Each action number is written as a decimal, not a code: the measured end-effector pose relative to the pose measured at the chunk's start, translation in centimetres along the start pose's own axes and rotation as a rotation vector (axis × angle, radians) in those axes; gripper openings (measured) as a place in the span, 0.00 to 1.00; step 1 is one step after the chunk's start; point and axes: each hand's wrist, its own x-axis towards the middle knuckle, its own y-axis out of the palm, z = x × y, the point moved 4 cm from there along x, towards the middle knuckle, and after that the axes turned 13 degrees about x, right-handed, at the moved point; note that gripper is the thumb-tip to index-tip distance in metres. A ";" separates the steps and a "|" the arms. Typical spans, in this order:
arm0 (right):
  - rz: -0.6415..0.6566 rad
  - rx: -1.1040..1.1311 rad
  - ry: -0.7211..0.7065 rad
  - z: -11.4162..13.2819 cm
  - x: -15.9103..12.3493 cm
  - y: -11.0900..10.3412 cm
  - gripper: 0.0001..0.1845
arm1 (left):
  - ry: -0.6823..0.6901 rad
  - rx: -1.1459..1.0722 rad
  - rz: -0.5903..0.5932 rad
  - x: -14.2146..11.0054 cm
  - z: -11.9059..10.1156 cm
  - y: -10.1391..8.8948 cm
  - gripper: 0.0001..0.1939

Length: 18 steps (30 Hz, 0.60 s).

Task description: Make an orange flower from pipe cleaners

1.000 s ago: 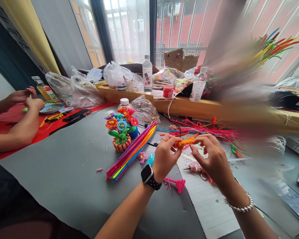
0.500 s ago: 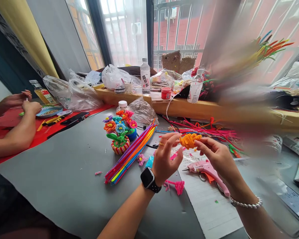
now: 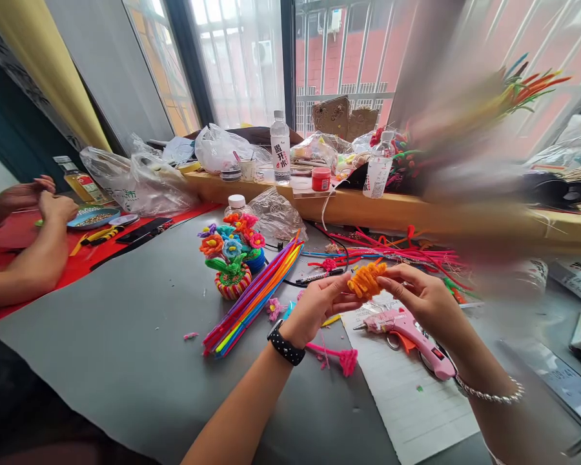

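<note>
An orange coil of fuzzy pipe cleaner (image 3: 366, 281) is held up over the table between my two hands. My left hand (image 3: 317, 309), with a watch at the wrist, pinches its left end. The thumb and fingers of my right hand (image 3: 420, 298) grip the right end. Below my right hand a pink glue gun (image 3: 411, 330) lies on a white paper sheet (image 3: 411, 413). Close to my left hand are a pink pipe-cleaner flower (image 3: 347, 361) and a bundle of colourful pipe cleaners (image 3: 256, 294).
Pipe-cleaner flowers in a striped pot (image 3: 233, 284) stand left of the bundle. A black pen (image 3: 319, 277) and loose pink stems (image 3: 392, 248) lie behind my hands. Bottles, such as a water bottle (image 3: 280, 152), line the wooden ledge. At left, another person's hands (image 3: 53, 200) are over a red cloth.
My left hand has turned over and its fingers have closed on the coil's left end. The orange coil has tilted and dropped slightly. The right hand keeps its grip.
</note>
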 end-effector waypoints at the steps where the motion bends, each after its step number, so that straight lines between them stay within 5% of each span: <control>1: 0.017 0.006 -0.002 0.1 0.0 0.0 0.15 | -0.005 -0.001 0.020 0.0 0.1 0.0 0.17; 13: -0.008 0.003 0.014 0.9 -0.1 0.8 0.16 | -0.070 0.051 0.021 -0.1 0.6 -0.1 0.14; 18: -0.102 -0.020 0.045 0.5 -0.3 0.9 0.17 | -0.030 -0.054 -0.077 0.1 0.6 -0.4 0.10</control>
